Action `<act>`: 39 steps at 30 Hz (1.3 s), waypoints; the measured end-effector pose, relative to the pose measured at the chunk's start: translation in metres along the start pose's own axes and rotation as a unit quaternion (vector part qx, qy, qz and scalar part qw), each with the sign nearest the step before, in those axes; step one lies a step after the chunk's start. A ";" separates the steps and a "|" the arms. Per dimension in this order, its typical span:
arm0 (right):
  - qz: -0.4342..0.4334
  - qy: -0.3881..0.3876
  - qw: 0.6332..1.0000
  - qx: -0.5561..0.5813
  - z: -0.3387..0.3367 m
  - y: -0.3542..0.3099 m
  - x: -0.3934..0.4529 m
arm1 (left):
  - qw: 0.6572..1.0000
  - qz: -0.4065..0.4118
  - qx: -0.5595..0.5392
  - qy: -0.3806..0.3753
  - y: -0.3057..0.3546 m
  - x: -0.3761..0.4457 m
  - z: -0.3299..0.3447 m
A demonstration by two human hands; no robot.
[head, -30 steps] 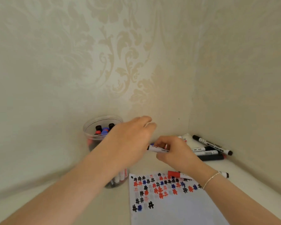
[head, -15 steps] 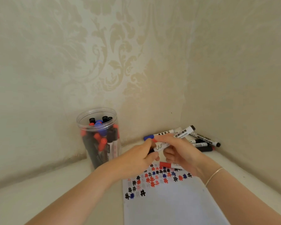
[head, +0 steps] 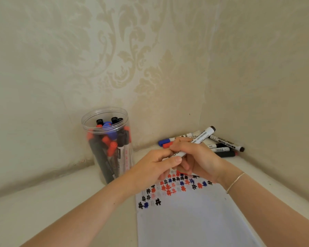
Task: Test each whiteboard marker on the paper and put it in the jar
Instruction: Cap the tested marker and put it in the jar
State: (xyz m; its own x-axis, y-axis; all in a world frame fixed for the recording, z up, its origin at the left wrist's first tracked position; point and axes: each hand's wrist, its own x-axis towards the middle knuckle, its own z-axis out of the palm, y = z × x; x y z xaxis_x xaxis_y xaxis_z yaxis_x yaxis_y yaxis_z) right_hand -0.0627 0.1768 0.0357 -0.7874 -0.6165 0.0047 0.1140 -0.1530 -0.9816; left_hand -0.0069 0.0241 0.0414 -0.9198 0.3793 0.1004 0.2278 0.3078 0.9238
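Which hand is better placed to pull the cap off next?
Probably the left hand: its fingertips pinch the marker at its lower end, while the right hand holds the barrel.

A pale desk [head: 43, 207] set into a wallpapered corner, carrying a jar, a sheet of paper and a heap of markers.

The clear plastic jar [head: 107, 145] stands upright at the back left, close to the wall, and holds black, red and blue markers on end. A white sheet of paper [head: 189, 221] lies flat to the jar's right, reaching toward the viewer — its far end is covered with small black, red and blue hash-shaped scribbles. In the far right corner a loose pile of markers [head: 223, 147] lies on the desk, some crossing each other, with black, red and blue caps.
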 end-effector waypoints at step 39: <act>-0.042 0.343 0.915 -0.210 0.045 0.073 -0.014 | 0.932 -0.122 0.338 -0.051 -0.057 -0.037 -0.023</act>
State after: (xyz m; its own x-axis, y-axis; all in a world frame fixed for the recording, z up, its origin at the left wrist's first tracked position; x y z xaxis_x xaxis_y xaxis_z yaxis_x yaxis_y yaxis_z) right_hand -0.0159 0.1400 -0.0274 -0.9940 0.0356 0.1038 -0.0935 0.2209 -0.9708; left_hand 0.0068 -0.0269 -0.0064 -0.9434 0.2960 -0.1497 0.1963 0.8621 0.4672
